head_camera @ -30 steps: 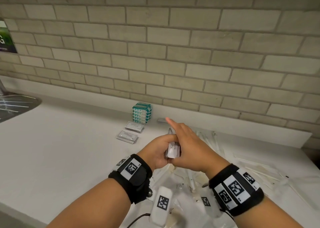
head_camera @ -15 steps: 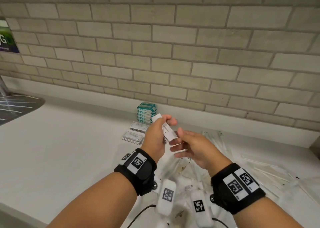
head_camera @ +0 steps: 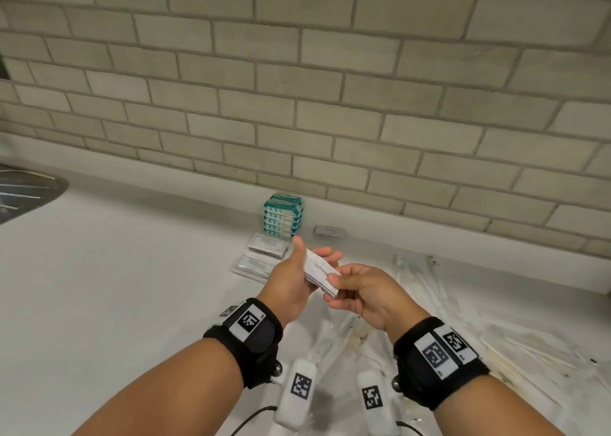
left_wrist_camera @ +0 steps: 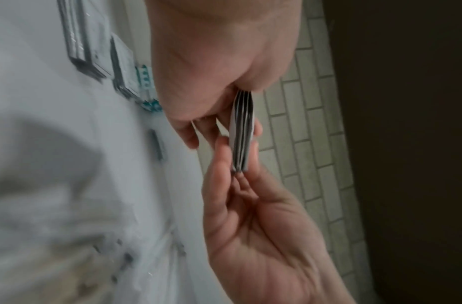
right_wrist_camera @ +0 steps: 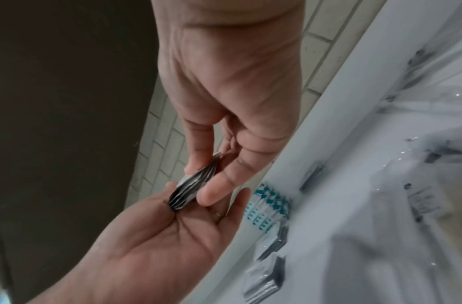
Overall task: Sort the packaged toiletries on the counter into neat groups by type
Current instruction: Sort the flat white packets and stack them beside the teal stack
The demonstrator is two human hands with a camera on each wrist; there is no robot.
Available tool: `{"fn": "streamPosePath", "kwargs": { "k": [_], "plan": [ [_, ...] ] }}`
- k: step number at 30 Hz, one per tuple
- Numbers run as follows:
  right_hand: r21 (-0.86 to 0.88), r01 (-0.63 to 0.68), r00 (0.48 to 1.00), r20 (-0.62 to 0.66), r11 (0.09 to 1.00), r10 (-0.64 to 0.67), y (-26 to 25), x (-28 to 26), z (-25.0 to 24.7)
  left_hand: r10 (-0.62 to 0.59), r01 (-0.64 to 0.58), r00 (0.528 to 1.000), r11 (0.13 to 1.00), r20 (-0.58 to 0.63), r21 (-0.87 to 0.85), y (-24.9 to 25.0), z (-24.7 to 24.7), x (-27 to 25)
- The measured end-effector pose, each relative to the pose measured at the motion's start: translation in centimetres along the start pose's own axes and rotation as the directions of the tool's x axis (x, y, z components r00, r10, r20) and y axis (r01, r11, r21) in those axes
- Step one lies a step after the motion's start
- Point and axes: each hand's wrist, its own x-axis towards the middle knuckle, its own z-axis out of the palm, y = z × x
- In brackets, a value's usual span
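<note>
Both hands hold a small stack of white toothpaste sachets (head_camera: 320, 273) above the counter. My left hand (head_camera: 296, 275) grips the stack's far end between thumb and fingers. At the near end, my right hand (head_camera: 344, 285) pinches the same stack. The left wrist view shows the stack edge-on (left_wrist_camera: 242, 131), and so does the right wrist view (right_wrist_camera: 196, 183). A pile of teal-and-white packets (head_camera: 283, 217) stands by the wall. Two piles of flat grey sachets (head_camera: 267, 245) (head_camera: 253, 268) lie in front of it. One more sachet (head_camera: 329, 231) lies alone near the wall.
Clear-wrapped long items (head_camera: 429, 290) are scattered over the white counter (head_camera: 115, 270) to the right and under my wrists. A steel sink drainer (head_camera: 23, 194) sits at the far left. The brick wall (head_camera: 330, 105) runs along the back.
My right hand let go of the stack, then came back and pinched its near end. The left hand kept hold and tilted the stack.
</note>
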Motion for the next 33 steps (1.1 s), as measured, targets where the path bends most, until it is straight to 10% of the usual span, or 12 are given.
{"fn": "streamPosePath", "kwargs": {
  "k": [4,10,12,15,18,21,33],
  "plan": [
    [-0.163,-0.098,0.995,-0.047,0.982,0.091,0.7,3.6,-1.3,0.046,-0.021,0.998,0.842,-0.032,0.538,0.7,-3.1,3.2],
    [-0.481,-0.278,0.959,-0.197,0.831,0.206,1.5,10.0,-2.0,-0.205,-0.247,0.956,-0.162,0.212,0.955,0.4,-5.3,9.0],
    [-0.556,-0.310,0.951,-0.198,0.771,0.239,1.6,11.7,-2.0,-0.301,-0.310,0.929,-0.319,0.214,0.896,-0.7,-5.4,10.3],
    [-0.730,-0.280,0.960,-0.202,0.624,0.194,1.5,13.2,-2.0,-0.346,-0.360,0.909,-0.380,0.230,0.852,-1.7,-5.6,11.8],
    [-0.970,-0.094,0.995,-0.084,0.224,0.054,1.2,12.9,-2.3,-0.367,-0.399,0.895,-0.406,0.253,0.822,-2.1,-5.7,13.2],
    [-1.000,0.020,1.000,0.020,0.022,0.013,1.6,12.2,-2.0,-0.382,-0.421,0.884,-0.402,0.269,0.813,-2.5,-5.6,14.2],
    [-0.998,-0.006,0.999,-0.004,-0.064,-0.037,-0.5,20.0,-4.4,-0.347,-0.376,0.911,-0.472,0.224,0.797,-1.8,-2.9,20.9]
  ]
}}
